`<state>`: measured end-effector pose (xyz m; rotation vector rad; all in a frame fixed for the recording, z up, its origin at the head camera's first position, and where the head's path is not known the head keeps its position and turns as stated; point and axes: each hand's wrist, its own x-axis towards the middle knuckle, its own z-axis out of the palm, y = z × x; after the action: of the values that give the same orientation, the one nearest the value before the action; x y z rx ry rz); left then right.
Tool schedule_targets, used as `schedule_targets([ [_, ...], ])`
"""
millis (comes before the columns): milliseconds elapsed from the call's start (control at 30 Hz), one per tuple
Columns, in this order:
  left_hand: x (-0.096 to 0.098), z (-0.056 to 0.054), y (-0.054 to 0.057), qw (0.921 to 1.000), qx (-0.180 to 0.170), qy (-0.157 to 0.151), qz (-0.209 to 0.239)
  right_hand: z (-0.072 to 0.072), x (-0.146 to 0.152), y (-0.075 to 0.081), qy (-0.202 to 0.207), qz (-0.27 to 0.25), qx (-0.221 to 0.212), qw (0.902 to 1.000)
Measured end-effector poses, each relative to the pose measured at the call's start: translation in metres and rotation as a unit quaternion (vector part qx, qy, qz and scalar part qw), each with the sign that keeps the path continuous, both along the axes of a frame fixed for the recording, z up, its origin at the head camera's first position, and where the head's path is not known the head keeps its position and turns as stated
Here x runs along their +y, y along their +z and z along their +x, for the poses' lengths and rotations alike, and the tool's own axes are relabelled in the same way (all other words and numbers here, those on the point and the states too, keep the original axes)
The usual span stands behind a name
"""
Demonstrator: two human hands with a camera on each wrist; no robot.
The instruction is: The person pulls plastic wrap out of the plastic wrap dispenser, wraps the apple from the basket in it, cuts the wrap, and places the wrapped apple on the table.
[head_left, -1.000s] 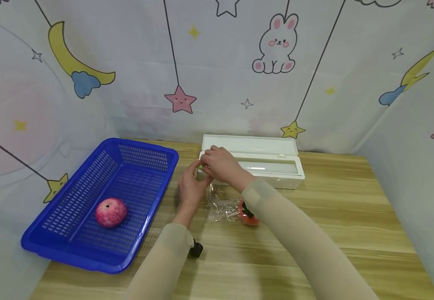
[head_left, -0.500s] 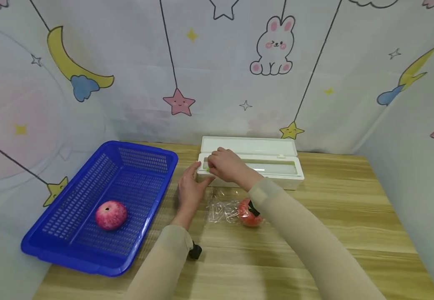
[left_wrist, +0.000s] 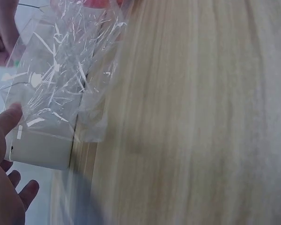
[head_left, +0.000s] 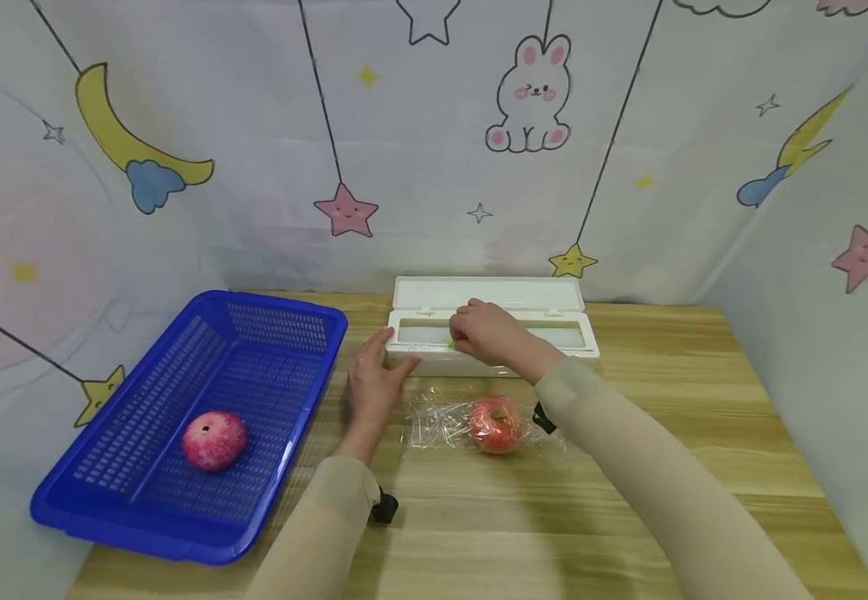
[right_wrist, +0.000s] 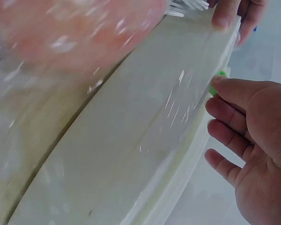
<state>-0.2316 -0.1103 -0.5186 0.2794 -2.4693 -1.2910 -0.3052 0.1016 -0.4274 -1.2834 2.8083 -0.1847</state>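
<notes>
A white cling film dispenser (head_left: pixel 441 364) with its lid raised stands at the back of the table. At its left end my left hand (head_left: pixel 373 383) grips the box, thumb on the front and fingers round the end. My right hand (head_left: pixel 495 333) pinches the small green slide cutter (right_wrist: pixel 218 83) between thumb and forefinger on the front rim, left of the middle. Clear cling film (left_wrist: pixel 61 70) hangs over the box's front. In front of the box sits a red apple (head_left: pixel 495 423) covered in film, with loose film (head_left: pixel 437 421) spread at its left.
A blue plastic basket (head_left: pixel 283 454) stands on the left and holds one round red-pink fruit (head_left: pixel 213 440). Patterned cloth walls (head_left: pixel 434 125) rise behind and at both sides of the wooden table (head_left: pixel 689 392).
My right hand has slid the green cutter rightward from the dispenser's left end. My left hand stays at that end. The apple, partly hidden by the right forearm before, now shows fully.
</notes>
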Motion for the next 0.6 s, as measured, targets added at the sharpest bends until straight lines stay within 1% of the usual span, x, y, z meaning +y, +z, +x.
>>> schedule_targets([
  [100, 0.002, -0.001, 0.0, 1.0, 0.0, 0.002, -0.003, 0.0, 0.022, 0.002, -0.009, -0.002, -0.006, 0.9999],
  [200, 0.0, 0.001, 0.0, 0.9999, 0.002, 0.008, -0.012, 0.0, 0.04, 0.003, -0.018, 0.001, -0.013, 0.9997],
  [300, 0.0, 0.002, 0.001, 0.9998, -0.002, 0.009, -0.017, 0.0, 0.054, 0.002, -0.017, 0.005, -0.012, 0.9998],
  [467, 0.001, 0.002, 0.002, 0.9997, -0.008, 0.005, -0.022, -0.001, 0.076, 0.0, 0.001, 0.014, 0.012, 0.9998],
  [600, 0.003, 0.002, 0.001, 0.9996, -0.004, 0.006, -0.025, -0.002, 0.105, -0.003, -0.013, 0.014, 0.021, 0.9996],
])
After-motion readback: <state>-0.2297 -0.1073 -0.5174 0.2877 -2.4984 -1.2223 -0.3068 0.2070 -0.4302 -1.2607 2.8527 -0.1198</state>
